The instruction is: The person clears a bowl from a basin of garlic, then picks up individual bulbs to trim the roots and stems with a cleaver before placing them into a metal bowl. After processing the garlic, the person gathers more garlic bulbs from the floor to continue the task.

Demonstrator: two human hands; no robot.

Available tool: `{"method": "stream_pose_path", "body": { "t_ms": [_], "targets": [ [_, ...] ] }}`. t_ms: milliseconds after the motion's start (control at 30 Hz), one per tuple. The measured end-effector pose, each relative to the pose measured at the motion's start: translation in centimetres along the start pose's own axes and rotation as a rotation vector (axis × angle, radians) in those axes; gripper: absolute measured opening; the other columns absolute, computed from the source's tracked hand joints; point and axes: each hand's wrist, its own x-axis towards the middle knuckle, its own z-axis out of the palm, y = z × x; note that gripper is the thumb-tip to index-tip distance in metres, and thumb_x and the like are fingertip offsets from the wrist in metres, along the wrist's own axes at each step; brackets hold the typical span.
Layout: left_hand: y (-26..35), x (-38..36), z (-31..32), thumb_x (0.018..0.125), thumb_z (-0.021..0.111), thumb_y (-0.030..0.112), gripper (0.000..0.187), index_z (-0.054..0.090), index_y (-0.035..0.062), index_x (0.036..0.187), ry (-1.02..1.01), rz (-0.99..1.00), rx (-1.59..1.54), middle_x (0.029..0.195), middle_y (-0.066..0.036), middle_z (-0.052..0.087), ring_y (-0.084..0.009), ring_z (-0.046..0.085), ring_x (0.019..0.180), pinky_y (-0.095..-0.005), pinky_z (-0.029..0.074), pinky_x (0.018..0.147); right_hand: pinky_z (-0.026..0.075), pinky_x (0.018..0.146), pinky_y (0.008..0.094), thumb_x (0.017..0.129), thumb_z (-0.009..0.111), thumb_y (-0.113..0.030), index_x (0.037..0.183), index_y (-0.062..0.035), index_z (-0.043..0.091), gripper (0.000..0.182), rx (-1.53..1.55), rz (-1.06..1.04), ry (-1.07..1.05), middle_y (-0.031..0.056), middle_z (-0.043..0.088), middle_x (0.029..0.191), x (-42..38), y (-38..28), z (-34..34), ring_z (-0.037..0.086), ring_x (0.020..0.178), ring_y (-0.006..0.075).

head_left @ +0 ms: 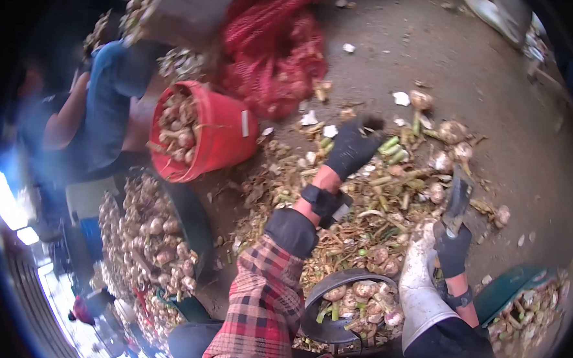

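My left hand, in a dark glove, reaches out over the heap of garlic trimmings. Its fingers are blurred and turned away, so I cannot tell what they hold. Cut green stems lie beside its fingertips. My right hand, also gloved, is closed around pruning shears whose blades point up the view, beside my white boot. Loose garlic bulbs lie on the ground beyond the shears. Close to my body stands a dark round bucket with trimmed garlic bulbs in it.
A red bucket of garlic leans at the left, near a red mesh sack. Below it sits a large dark tub heaped with garlic. A green container of trimmings stands right. Another person sits at upper left.
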Motion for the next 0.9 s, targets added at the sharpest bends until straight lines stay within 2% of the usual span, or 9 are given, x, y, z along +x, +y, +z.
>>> {"method": "stream_pose_path", "body": {
  "t_ms": [133, 200, 367, 500, 667, 733, 800, 867, 900],
  "targets": [
    [-2.8, 5.1, 2.2, 0.087, 0.065, 0.013, 0.021, 0.067, -0.0014, 0.101, 0.068, 0.031, 0.028, 0.091, -0.009, 0.070, -0.0146, 0.065, 0.081, -0.0285, 0.053, 0.069, 0.044, 0.053, 0.0376, 0.079, 0.069, -0.010, 0.078, 0.0011, 0.060, 0.014, -0.108, -0.316, 0.086, 0.0152, 0.058, 0.062, 0.7, 0.4, -0.5, 0.055, 0.053, 0.0239],
    [0.1, 6.3, 3.4, 0.081, 0.069, 0.024, 0.024, 0.069, 0.0023, 0.092, 0.130, 0.000, 0.146, 0.085, -0.015, 0.071, -0.0244, 0.069, 0.081, -0.0356, 0.052, 0.074, 0.046, 0.054, 0.0359, 0.078, 0.069, -0.010, 0.078, 0.0012, 0.060, 0.014, -0.077, -0.216, 0.094, 0.0154, 0.058, 0.062, 0.9, -0.8, -0.8, 0.056, 0.053, 0.0233],
    [2.0, 9.9, 8.5, 0.080, 0.064, 0.052, 0.063, 0.057, 0.0010, 0.116, 0.070, -0.027, 0.644, 0.094, -0.025, 0.068, -0.0394, 0.066, 0.092, -0.0456, 0.052, 0.079, 0.046, 0.054, 0.0341, 0.078, 0.069, -0.012, 0.078, 0.0012, 0.060, 0.016, -0.041, -0.187, 0.109, 0.0146, 0.057, 0.061, 1.6, -0.5, -1.4, 0.055, 0.053, 0.0213],
    [1.2, 11.9, 12.2, 0.071, 0.070, 0.056, 0.072, 0.062, -0.0048, 0.108, 0.025, -0.214, 0.649, 0.099, -0.029, 0.066, -0.0409, 0.064, 0.099, -0.0434, 0.050, 0.085, 0.046, 0.053, 0.0343, 0.078, 0.068, -0.014, 0.079, 0.0013, 0.059, 0.018, -0.052, -0.156, 0.110, 0.0164, 0.057, 0.061, 1.6, -0.9, -1.7, 0.057, 0.052, 0.0233],
    [0.1, 10.6, 11.9, 0.072, 0.073, 0.043, 0.067, 0.053, -0.0041, 0.116, 0.065, -0.214, 0.540, 0.098, -0.027, 0.067, -0.0364, 0.067, 0.095, -0.0418, 0.052, 0.084, 0.046, 0.052, 0.0352, 0.078, 0.067, -0.013, 0.076, 0.0011, 0.057, 0.018, -0.079, -0.144, 0.108, 0.0178, 0.056, 0.061, 1.6, -1.6, -1.8, 0.058, 0.053, 0.0251],
    [0.7, 8.2, 10.6, 0.071, 0.075, 0.029, 0.059, 0.052, -0.0033, 0.115, 0.096, -0.133, 0.066, 0.099, -0.020, 0.066, -0.0287, 0.067, 0.085, -0.0359, 0.053, 0.079, 0.046, 0.052, 0.0356, 0.078, 0.067, -0.012, 0.076, 0.0010, 0.057, 0.017, -0.083, -0.149, 0.112, 0.0182, 0.056, 0.062, 2.1, -2.6, -1.9, 0.059, 0.053, 0.0264],
    [1.4, 5.4, 9.1, 0.071, 0.075, 0.019, 0.060, 0.045, -0.0027, 0.119, 0.068, -0.020, 0.013, 0.106, -0.015, 0.058, -0.0250, 0.062, 0.092, -0.0331, 0.052, 0.078, 0.046, 0.052, 0.0371, 0.078, 0.066, -0.011, 0.075, 0.0000, 0.056, 0.015, -0.154, -0.304, 0.140, 0.0180, 0.057, 0.065, 2.5, -3.8, -2.1, 0.059, 0.056, 0.0313],
    [4.9, 1.6, 7.4, 0.071, 0.077, 0.017, 0.067, 0.040, -0.0025, 0.123, -0.089, -0.158, -0.245, 0.106, -0.016, 0.057, -0.0242, 0.059, 0.099, -0.0345, 0.051, 0.082, 0.048, 0.054, 0.0399, 0.074, 0.070, -0.009, 0.078, -0.0050, 0.055, 0.016, -0.305, -0.486, 0.122, 0.0143, 0.056, 0.068, 3.0, -4.2, -2.3, 0.060, 0.061, 0.0342],
    [3.6, 0.2, 6.9, 0.070, 0.079, 0.017, 0.071, 0.038, -0.0023, 0.124, -0.078, 0.052, -0.051, 0.107, -0.016, 0.057, -0.0242, 0.059, 0.099, -0.0358, 0.051, 0.085, 0.049, 0.054, 0.0400, 0.072, 0.071, -0.008, 0.081, -0.0057, 0.055, 0.019, -0.348, -0.560, 0.100, 0.0133, 0.057, 0.071, 3.0, -5.1, -2.4, 0.061, 0.063, 0.0336]
  ]
}}
